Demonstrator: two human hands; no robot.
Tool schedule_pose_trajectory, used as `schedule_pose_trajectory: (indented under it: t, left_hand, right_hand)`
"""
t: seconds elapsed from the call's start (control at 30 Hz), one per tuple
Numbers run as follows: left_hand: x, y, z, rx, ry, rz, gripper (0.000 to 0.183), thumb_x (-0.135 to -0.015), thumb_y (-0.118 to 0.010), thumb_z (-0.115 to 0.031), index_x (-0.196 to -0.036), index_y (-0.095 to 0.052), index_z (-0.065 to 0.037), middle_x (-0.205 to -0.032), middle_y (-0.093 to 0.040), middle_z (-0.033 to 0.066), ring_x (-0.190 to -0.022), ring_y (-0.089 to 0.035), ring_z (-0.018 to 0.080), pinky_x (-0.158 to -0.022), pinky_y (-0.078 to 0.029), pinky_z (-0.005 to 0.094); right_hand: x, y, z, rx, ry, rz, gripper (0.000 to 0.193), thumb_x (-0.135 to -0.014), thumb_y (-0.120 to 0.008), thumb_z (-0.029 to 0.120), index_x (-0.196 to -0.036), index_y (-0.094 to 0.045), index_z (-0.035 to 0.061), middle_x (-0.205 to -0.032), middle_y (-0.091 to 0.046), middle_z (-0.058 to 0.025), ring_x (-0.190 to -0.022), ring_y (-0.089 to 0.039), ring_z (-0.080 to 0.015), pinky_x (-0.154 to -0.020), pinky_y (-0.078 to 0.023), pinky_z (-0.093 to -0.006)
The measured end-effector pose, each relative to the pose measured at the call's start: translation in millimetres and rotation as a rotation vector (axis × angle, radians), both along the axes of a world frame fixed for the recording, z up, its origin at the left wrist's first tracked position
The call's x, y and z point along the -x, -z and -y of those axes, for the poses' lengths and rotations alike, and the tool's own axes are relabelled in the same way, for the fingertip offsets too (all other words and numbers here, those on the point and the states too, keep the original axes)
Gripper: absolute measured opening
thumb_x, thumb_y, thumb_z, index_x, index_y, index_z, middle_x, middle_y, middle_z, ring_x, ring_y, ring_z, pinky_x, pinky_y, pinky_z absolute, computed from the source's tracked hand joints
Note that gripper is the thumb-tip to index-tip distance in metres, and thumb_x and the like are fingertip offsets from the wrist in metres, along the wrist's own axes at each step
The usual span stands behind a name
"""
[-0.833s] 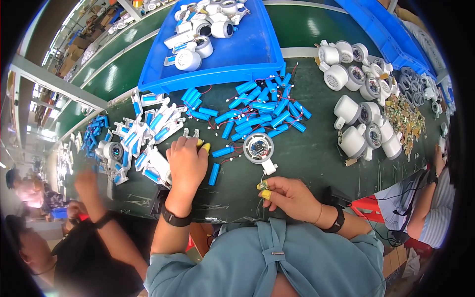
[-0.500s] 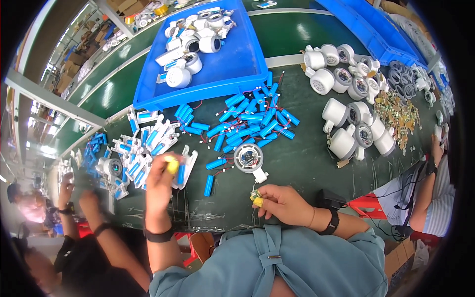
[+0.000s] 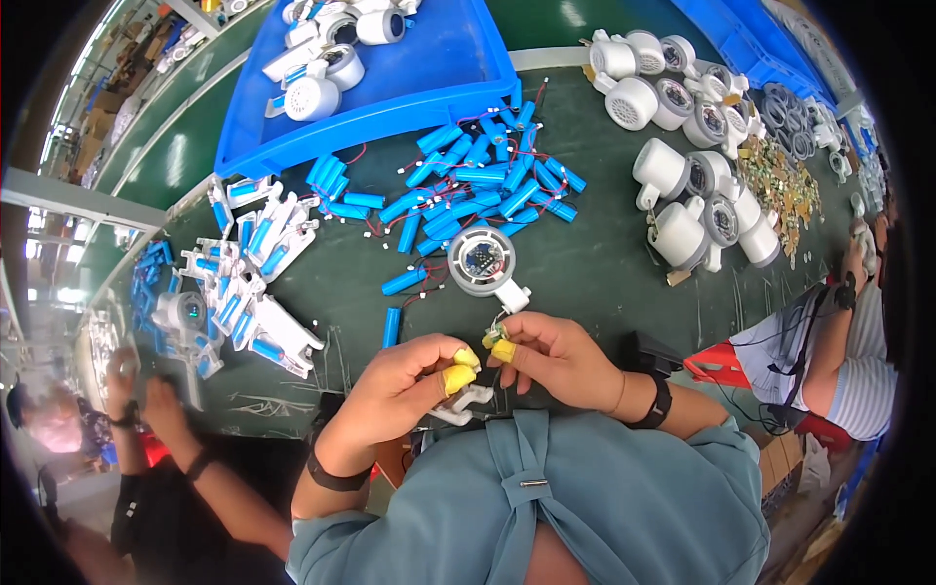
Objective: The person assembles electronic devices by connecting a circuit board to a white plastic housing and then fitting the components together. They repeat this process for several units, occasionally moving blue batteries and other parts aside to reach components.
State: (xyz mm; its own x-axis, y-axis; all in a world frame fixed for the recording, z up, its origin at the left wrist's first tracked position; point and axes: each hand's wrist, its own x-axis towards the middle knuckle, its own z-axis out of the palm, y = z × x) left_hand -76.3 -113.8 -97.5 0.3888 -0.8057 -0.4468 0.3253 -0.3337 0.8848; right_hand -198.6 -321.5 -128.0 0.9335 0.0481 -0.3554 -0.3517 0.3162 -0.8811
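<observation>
My left hand (image 3: 414,385) is closed, thumb and forefinger in yellow finger covers, on a white plastic handle shell (image 3: 472,401); the hand hides much of it. Beside it my right hand (image 3: 565,363), also with a yellow thumb cover, pinches a small green circuit board (image 3: 495,336). Just beyond that board lies a round white housing (image 3: 483,261), its open face up with a circuit board inside. Its short stem points toward my right hand. A single blue battery cell (image 3: 391,328) rests just beyond my left hand.
Loose wired blue battery cells (image 3: 478,175) are heaped in front of a blue tray (image 3: 390,109) of assembled parts. White shells with cells (image 3: 244,258) lie left. White housings (image 3: 678,234) and small boards (image 3: 780,210) sit right. Co-workers' hands (image 3: 166,414) are at the left.
My left hand has come right and nearer from the shell pile, bringing a white handle shell next to my right hand. The right hand keeps its pinch on the circuit board. The view has shifted.
</observation>
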Motion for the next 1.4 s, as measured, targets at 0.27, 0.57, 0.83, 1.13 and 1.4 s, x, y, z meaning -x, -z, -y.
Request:
schedule_pose_trajectory:
  t: [0.27,0.57,0.83,1.13,1.4]
  left_hand:
    - [8.9,1.1,23.1,0.052,-0.003,0.419,0.029,-0.088,-0.057,0.007,-0.115,-0.052,-0.002,-0.097,-0.067,0.0094,-0.086,-0.066,0.0172,-0.077,-0.053,0.0301]
    - [9.1,-15.2,37.5,0.055,0.135,0.839,0.027,-0.078,-0.066,0.004,-0.103,-0.06,-0.002,-0.091,-0.065,0.0118,-0.082,-0.065,0.0252,-0.074,-0.052,0.0348]
    - [24.4,-8.6,33.0,0.204,0.099,1.428,0.024,-0.069,-0.067,0.004,-0.092,-0.063,-0.001,-0.091,-0.064,0.0162,-0.08,-0.062,0.0366,-0.07,-0.051,0.0439]
    - [22.0,7.3,10.7,0.203,0.102,1.458,0.023,-0.073,-0.065,0.003,-0.096,-0.064,-0.001,-0.091,-0.064,0.0172,-0.079,-0.063,0.0368,-0.07,-0.052,0.0436]
    - [15.4,3.2,13.3,-0.102,-0.026,0.693,0.019,-0.084,-0.059,0.001,-0.102,-0.063,0.002,-0.085,-0.065,0.0058,-0.074,-0.061,0.0103,-0.065,-0.049,0.026]
  right_hand:
    - [1.0,-1.9,1.1,-0.109,-0.012,-0.067,0.023,-0.099,-0.056,0.013,-0.118,-0.057,0.0018,-0.093,-0.065,-0.0015,-0.079,-0.062,-0.0057,-0.062,-0.05,-0.0209]
    - [-0.3,-3.4,6.8,-0.074,-0.016,-0.112,0.018,-0.095,-0.06,0.025,-0.096,-0.063,0.0074,-0.074,-0.056,0.0041,-0.059,-0.047,-0.0017,-0.051,-0.038,-0.0187]
    - [-2.2,4.5,0.6,-0.32,-0.035,-0.134,0.016,-0.093,-0.058,0.024,-0.091,-0.062,0.0085,-0.071,-0.055,0.0021,-0.057,-0.05,-0.0046,-0.049,-0.039,-0.0192]
    - [-4.4,17.4,-13.0,-0.318,-0.077,-0.092,0.019,-0.091,-0.06,0.024,-0.09,-0.064,0.005,-0.071,-0.058,-0.001,-0.059,-0.054,-0.0064,-0.047,-0.044,-0.0215]
    - [2.1,8.8,4.9,-0.178,-0.13,-0.073,0.025,-0.102,-0.051,0.018,-0.115,-0.062,0.0,-0.087,-0.066,-0.0045,-0.071,-0.061,-0.0075,-0.063,-0.051,-0.0211]
